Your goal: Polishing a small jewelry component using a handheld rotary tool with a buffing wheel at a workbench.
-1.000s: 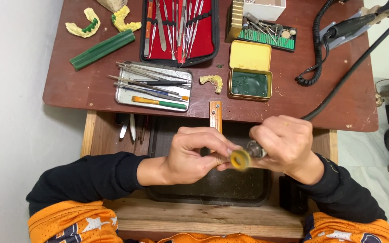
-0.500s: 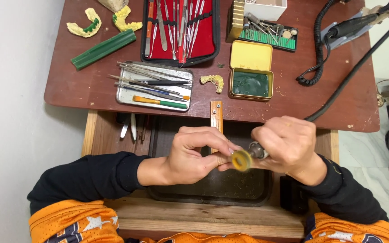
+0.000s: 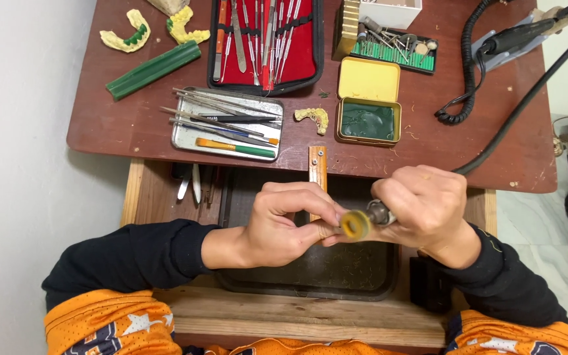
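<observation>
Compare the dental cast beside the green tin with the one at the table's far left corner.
The cast by the tin is smaller and plain yellowish; the far-left cast is larger and carries green material along its arch. The first lies near the table's front edge, the second at the back. Both are curved, arch-shaped and untouched.

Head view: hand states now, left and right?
Left hand: closed, fingers pinching a small piece against the yellow wheel; the piece is too hidden to identify.
Right hand: closed around the rotary handpiece.

The yellow wheel [image 3: 355, 224] is held a tiny bit nearer the dark tray [image 3: 244, 279] than before; both hands are hardly moved.
</observation>
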